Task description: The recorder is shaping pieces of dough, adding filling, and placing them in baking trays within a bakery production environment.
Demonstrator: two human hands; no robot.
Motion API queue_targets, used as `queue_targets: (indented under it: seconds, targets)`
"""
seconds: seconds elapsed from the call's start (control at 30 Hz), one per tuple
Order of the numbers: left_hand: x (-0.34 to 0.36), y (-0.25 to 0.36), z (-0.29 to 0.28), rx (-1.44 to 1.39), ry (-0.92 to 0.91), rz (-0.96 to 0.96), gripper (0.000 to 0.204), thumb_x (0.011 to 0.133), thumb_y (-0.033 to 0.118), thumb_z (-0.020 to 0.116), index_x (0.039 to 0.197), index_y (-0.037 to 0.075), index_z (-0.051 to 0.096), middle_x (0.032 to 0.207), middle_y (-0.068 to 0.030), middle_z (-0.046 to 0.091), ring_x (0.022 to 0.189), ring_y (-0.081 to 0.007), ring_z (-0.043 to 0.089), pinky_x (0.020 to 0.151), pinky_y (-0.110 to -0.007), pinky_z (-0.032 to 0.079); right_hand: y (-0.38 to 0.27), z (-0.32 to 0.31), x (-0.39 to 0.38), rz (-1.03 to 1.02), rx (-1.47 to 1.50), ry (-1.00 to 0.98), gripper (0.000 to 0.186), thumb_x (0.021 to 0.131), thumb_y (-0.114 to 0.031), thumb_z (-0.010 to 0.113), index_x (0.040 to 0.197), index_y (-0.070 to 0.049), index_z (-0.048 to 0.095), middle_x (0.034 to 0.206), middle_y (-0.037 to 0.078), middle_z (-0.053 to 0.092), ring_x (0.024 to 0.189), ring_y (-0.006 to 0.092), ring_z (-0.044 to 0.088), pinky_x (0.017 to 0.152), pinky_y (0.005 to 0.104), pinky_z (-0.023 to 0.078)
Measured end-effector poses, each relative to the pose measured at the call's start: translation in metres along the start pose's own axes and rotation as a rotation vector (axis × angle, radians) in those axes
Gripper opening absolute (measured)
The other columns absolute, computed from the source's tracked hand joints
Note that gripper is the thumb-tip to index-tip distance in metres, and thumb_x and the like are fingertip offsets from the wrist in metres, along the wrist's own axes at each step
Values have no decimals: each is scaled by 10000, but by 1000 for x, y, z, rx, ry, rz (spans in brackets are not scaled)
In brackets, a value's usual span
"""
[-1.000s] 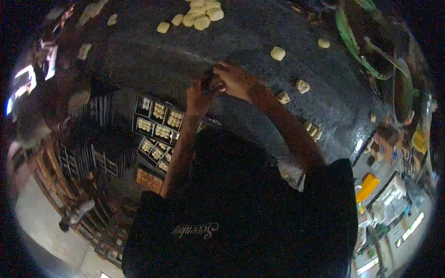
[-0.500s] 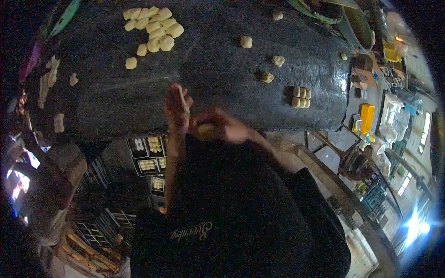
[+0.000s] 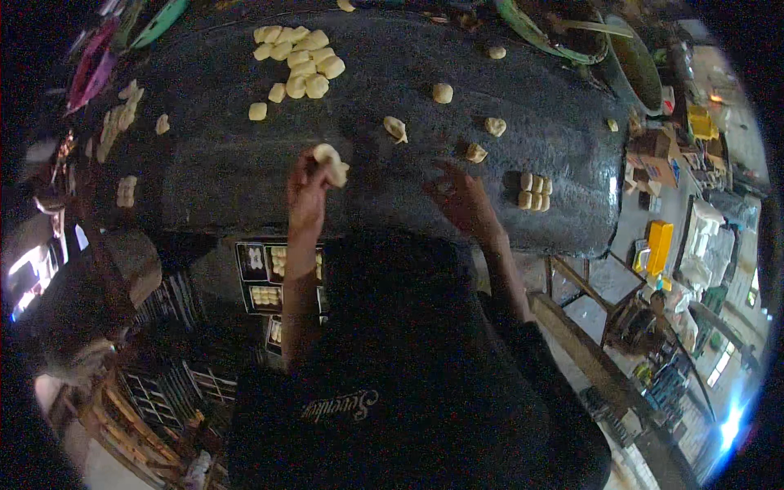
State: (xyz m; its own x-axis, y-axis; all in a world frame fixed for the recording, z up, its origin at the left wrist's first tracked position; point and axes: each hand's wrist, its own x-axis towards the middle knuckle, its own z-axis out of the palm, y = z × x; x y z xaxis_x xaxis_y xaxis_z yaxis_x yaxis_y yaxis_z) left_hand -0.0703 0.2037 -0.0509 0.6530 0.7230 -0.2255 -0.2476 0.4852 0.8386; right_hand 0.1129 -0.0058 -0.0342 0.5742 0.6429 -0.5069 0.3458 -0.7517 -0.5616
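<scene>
My left hand (image 3: 305,184) is closed around a pale dough piece (image 3: 331,157) above the dark worktable. Part of that dough is hidden by my fingers. Over the table to its right hovers my right hand (image 3: 462,200), fingers apart and nothing seen in them. A torn-looking dough lump (image 3: 395,128) lies beyond and between the two hands. Farther right sit a rough lump (image 3: 476,153), another lump (image 3: 495,126) and a rounder dough ball (image 3: 443,93). A block of joined dough pieces (image 3: 536,193) rests near the table's right end.
A cluster of dough pieces (image 3: 299,61) sits at the far left of the worktable (image 3: 229,180). Black trays (image 3: 265,298) of shaped dough stand below the near edge. Green-rimmed basins (image 3: 563,45) occupy the far right corner, with a cardboard box (image 3: 653,155) beyond.
My hands have moved apart, the right one going right and away from me. A dough lump now lies on the table between them, and dough shows in my left hand.
</scene>
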Motion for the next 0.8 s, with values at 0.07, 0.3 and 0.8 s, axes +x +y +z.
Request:
queue_targets:
  seconds: [0.07,0.3,0.8]
  targets:
    - [-20,-1,21,262,-8,-24,248,906,187,663,1120,76,605,1073,-53,613,987,-186,617,820,-340,514,-21,0,-24,-101,277,-21,502,891,-205,673,1335,-50,498,1169,206,621,1013,273,652,846,374,532]
    - [-69,-52,122,538,-68,-5,281,913,215,671,1122,45,591,1017,-77,656,957,-149,624,818,-292,513,11,-21,-61,-391,370,99,463,888,-87,658,1318,-14,502,1150,152,653,1043,221,642,876,347,524]
    - [-122,-89,197,651,-148,-26,314,908,132,668,1197,36,594,1064,-65,656,948,-137,620,835,-275,512,113,-54,-91,-402,850,-59,630,817,44,682,1385,-27,420,1169,88,586,1087,177,586,959,316,474]
